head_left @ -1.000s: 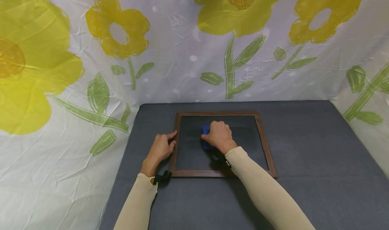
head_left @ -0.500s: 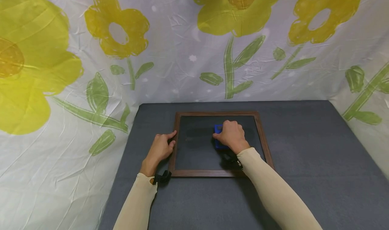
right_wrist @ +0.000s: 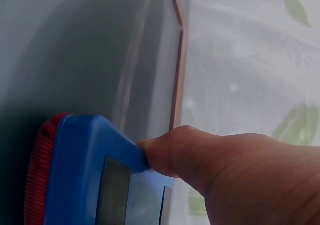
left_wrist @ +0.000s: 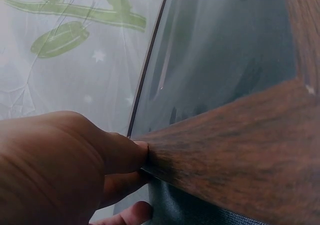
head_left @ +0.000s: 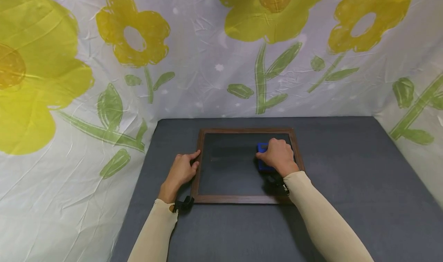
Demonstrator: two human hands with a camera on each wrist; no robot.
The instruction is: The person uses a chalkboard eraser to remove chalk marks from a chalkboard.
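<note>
A chalkboard [head_left: 225, 173] in a brown wooden frame [head_left: 238, 199] lies flat on the dark table. My right hand [head_left: 278, 156] grips a blue board eraser [head_left: 262, 166] on the right part of the board. In the right wrist view, the thumb presses the side of the eraser [right_wrist: 75, 160], and its red fabric pad [right_wrist: 37, 170] faces the dark surface. My left hand [head_left: 181, 169] touches the frame's left side with index finger and thumb. Seen from the left wrist, the fingertips of that hand [left_wrist: 55, 170] meet the edge of the wood [left_wrist: 220, 155].
Grey-black cloth covers the table [head_left: 346, 169] around the board. Behind and at both sides hangs a white curtain [head_left: 200, 73] printed with yellow flowers. Faint pale smudges show on the board left of the eraser.
My right hand has slid the eraser rightward across the board, from near its middle to close by the right frame side. The left hand has stayed at the left frame side.
</note>
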